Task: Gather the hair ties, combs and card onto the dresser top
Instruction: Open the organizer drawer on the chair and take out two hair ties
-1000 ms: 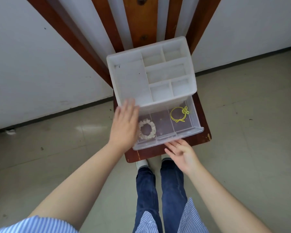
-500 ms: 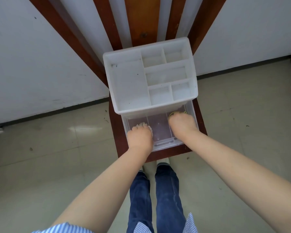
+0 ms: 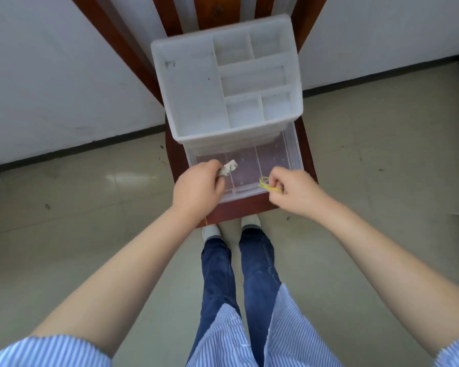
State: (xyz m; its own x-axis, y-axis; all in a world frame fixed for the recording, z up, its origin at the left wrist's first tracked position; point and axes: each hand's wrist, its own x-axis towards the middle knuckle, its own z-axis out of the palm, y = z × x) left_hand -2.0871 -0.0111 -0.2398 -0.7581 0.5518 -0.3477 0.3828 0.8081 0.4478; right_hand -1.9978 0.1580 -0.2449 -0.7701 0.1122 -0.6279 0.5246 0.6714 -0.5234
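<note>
**Both hair ties in hand above the open drawer**

My left hand [image 3: 198, 185] is closed around the cream-white ruffled fabric hair tie [image 3: 229, 167]. It is bunched up, and the part I can see pokes out past my fingertips toward the white plastic compartmented organiser [image 3: 194, 102], above the left compartment of the clear plastic drawer [image 3: 294, 147] pulled out from beneath that organiser. Crumpled as it is, I cannot tell its long axis.

My right hand [image 3: 293, 190] is pinched shut on the thin yellow elastic hair tie [image 3: 267, 184]. Its loops hang out on the thumb side of my fist, toward my left hand, just over the drawer's front rim on the right. The strands are squashed into a flat loop whose length runs roughly along that front rim.

The drawer sits below the organiser's near edge, and both rest on the dark red-brown wooden chair seat [image 3: 239, 209]. My fists are apart from each other, at the drawer's front edge.
</note>
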